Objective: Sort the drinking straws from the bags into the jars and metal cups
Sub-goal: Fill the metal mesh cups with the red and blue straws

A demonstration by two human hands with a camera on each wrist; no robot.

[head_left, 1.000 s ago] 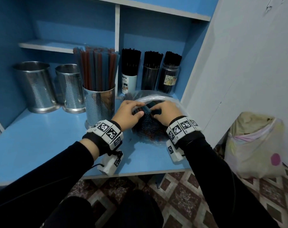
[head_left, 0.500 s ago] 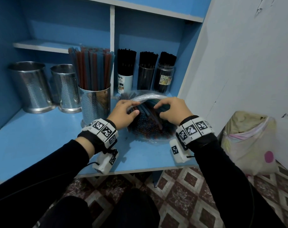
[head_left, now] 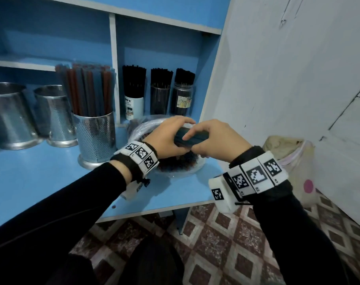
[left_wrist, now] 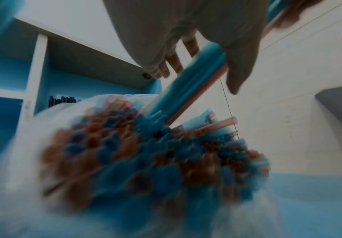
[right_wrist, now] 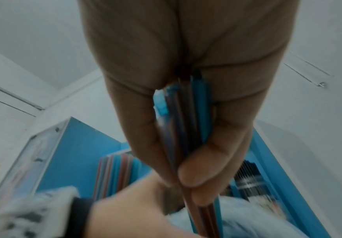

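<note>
Both my hands, left (head_left: 166, 138) and right (head_left: 213, 140), grip one bundle (head_left: 190, 137) over the bag (head_left: 176, 171); it's still full, two cups (head_left: 10, 114) empty.

Straw-filled cup (head_left: 94, 134) probably crowding left

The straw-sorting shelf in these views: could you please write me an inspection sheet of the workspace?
Surface: blue shelf, bare toward the front left.
Job's things: clear bag of blue and brown straws; bundle of straws lifted over it; perforated cup holding straws; two metal cups, contents unseen; three jars of black straws.
Clutter: nothing seen.
Grippers: left hand and right hand both grip the bundle.
Cables: nothing seen.
Surroundings: white wall; plastic bag on the tiled floor.
</note>
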